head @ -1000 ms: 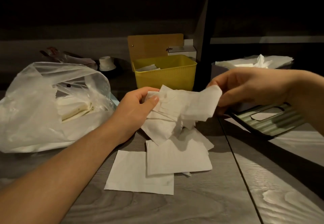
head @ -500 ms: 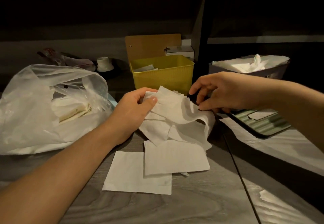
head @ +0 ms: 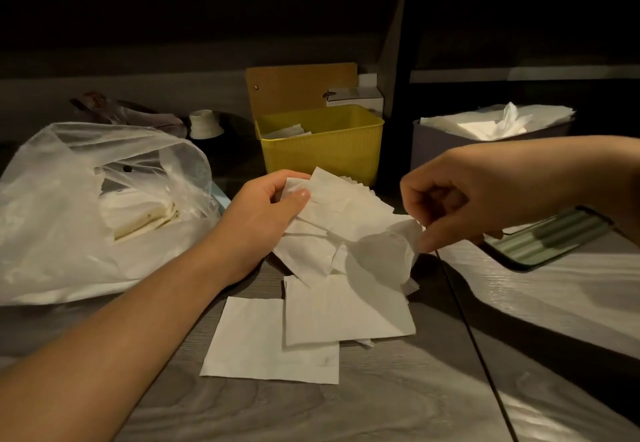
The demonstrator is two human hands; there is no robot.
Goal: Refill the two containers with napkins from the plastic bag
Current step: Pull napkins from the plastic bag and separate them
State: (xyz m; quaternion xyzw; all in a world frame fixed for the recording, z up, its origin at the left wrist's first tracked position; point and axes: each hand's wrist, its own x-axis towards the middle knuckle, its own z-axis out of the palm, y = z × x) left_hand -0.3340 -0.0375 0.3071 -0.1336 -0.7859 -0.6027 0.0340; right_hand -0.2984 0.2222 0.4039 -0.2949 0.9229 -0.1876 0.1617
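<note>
Between the two hands, just above the counter (head: 398, 403), is a loose bunch of napkins (head: 341, 214). The left hand (head: 263, 213) has its grip tight on one end of the bunch, thumb on top, likely so the bunch stays put. The right hand (head: 446, 199) has a narrow grip and pinches the floppy edge of one thin napkin (head: 381, 251), maybe to peel it away from the others. Two flat napkins (head: 277, 337) lie under the hands on the counter, one partly on top of the other. Behind the hands stands the yellow container (head: 322, 150), with only a few napkins at the bottom, so it looks like it needs more. On the right, the grey container (head: 440, 143) looks full to the top. On the left, the plastic bag (head: 62, 206) lies open, with more folded napkins showing through it. A striped lid (head: 550, 237) rests beside the grey container, probably kept off for filling.
</note>
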